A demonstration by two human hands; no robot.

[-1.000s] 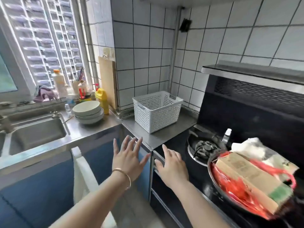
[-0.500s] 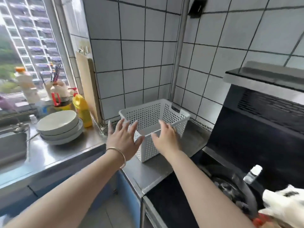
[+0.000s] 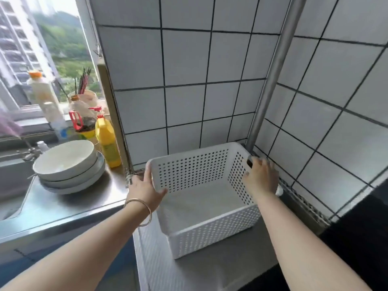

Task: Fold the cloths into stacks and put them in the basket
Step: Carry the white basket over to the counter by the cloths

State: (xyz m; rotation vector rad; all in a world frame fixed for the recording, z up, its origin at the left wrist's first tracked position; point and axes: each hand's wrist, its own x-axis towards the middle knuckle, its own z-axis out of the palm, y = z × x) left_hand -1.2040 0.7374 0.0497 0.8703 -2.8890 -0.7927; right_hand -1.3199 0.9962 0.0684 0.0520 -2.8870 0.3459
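A white perforated plastic basket (image 3: pixel 212 232) stands on the steel counter in the tiled corner, with nothing inside it. My left hand (image 3: pixel 144 191) grips its left rim, thumb over the edge. Over on the other side, my right hand (image 3: pixel 262 178) holds the right rim near the back corner. No cloths are in view.
Stacked white bowls (image 3: pixel 67 164) sit on the steel counter (image 3: pixel 63 206) to the left, by a yellow bottle (image 3: pixel 107 141) and a cutting board (image 3: pixel 113 122) leaning on the wall. A metal pipe (image 3: pixel 270 80) runs up the corner. A black stove surface (image 3: pixel 357 238) lies right.
My view has moved in close over the basket. Both hands have gone from hovering in front of it to gripping its left and right rims.
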